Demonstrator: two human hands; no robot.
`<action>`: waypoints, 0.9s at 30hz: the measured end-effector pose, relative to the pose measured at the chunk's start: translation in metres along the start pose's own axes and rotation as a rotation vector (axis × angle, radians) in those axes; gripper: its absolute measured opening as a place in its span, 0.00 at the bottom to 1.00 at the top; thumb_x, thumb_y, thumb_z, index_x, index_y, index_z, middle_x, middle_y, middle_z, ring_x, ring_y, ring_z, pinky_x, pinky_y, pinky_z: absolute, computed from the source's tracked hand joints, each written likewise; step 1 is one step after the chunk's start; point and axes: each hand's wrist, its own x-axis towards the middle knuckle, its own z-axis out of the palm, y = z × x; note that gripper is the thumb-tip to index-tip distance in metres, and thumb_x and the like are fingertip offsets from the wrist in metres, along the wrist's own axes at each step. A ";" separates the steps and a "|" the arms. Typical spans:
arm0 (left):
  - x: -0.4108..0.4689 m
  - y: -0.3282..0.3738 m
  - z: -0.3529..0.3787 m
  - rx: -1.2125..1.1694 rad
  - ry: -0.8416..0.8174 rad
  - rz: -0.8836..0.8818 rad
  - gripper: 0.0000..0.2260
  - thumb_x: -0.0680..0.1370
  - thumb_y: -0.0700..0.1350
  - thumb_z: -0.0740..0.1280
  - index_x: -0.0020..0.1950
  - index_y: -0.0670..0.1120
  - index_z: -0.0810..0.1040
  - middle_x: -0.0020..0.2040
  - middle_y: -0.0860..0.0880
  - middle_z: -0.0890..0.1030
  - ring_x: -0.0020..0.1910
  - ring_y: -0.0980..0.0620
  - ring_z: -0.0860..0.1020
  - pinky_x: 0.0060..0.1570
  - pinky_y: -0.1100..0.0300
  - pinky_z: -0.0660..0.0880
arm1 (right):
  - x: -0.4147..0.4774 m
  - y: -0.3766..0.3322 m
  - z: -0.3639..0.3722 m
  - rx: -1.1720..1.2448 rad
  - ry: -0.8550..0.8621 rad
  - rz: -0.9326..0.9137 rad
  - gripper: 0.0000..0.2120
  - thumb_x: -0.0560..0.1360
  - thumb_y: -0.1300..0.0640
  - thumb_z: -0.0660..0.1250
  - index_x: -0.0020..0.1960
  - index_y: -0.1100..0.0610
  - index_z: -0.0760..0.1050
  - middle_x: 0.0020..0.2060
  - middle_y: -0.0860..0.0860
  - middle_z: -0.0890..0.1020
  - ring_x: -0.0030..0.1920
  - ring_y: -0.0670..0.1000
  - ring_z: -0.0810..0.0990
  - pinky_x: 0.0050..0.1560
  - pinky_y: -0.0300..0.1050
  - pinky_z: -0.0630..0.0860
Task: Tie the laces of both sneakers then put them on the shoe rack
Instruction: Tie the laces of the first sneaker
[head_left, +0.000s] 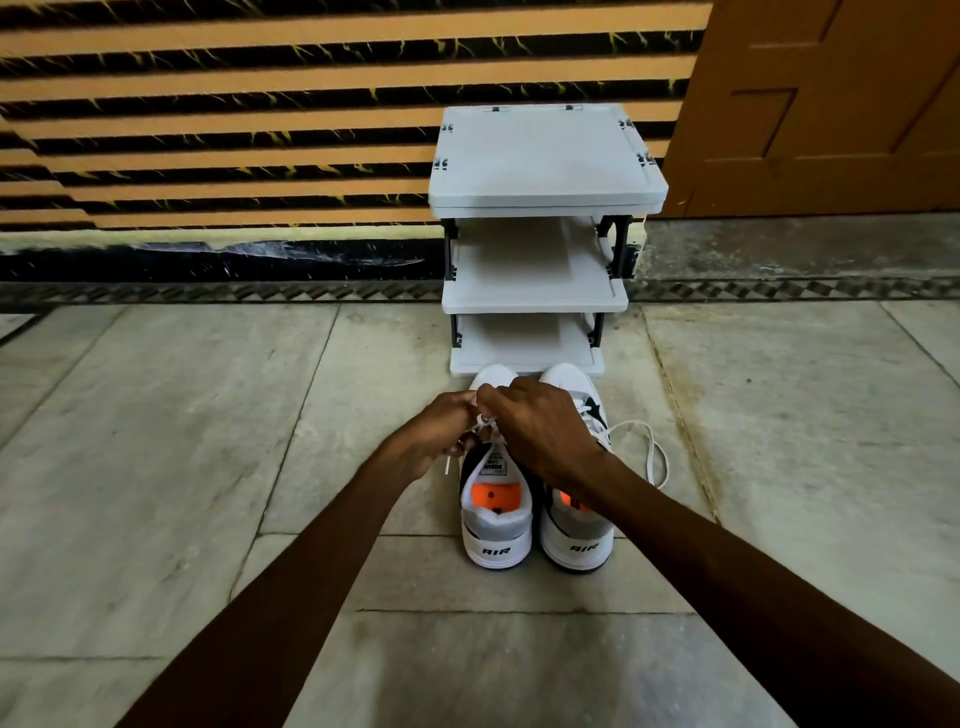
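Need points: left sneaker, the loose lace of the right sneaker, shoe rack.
left sneaker (496, 548), head view, on its white heel by the AIR print.
loose lace (655, 457), head view, on the loop lying on the floor beside the right sneaker.
shoe rack (540, 156), head view, on its bare top shelf.

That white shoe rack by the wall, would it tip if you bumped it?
Probably fairly easily. The shoe rack looks like thin plastic with empty shelves, so likely light. It stands tall on a narrow base, the top shelf widest, so a shove up high might rock it.
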 end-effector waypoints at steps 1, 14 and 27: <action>0.001 0.000 0.000 -0.002 -0.019 -0.025 0.13 0.78 0.39 0.54 0.43 0.48 0.76 0.32 0.50 0.76 0.27 0.56 0.67 0.28 0.63 0.58 | -0.001 0.000 0.000 -0.007 -0.005 0.000 0.25 0.58 0.68 0.72 0.50 0.55 0.66 0.35 0.55 0.83 0.35 0.59 0.79 0.27 0.45 0.69; 0.008 0.005 0.000 -0.092 0.123 0.033 0.08 0.76 0.35 0.66 0.41 0.47 0.81 0.31 0.52 0.80 0.30 0.57 0.76 0.27 0.66 0.67 | -0.007 0.005 -0.009 0.254 0.012 0.247 0.12 0.62 0.69 0.74 0.42 0.58 0.78 0.37 0.53 0.82 0.40 0.56 0.79 0.32 0.47 0.75; 0.017 -0.016 -0.019 0.255 0.443 0.008 0.04 0.71 0.45 0.75 0.39 0.45 0.85 0.38 0.46 0.84 0.40 0.50 0.81 0.45 0.59 0.76 | -0.041 0.012 -0.012 0.576 0.036 0.758 0.08 0.67 0.63 0.76 0.43 0.52 0.86 0.38 0.50 0.86 0.35 0.42 0.78 0.39 0.39 0.76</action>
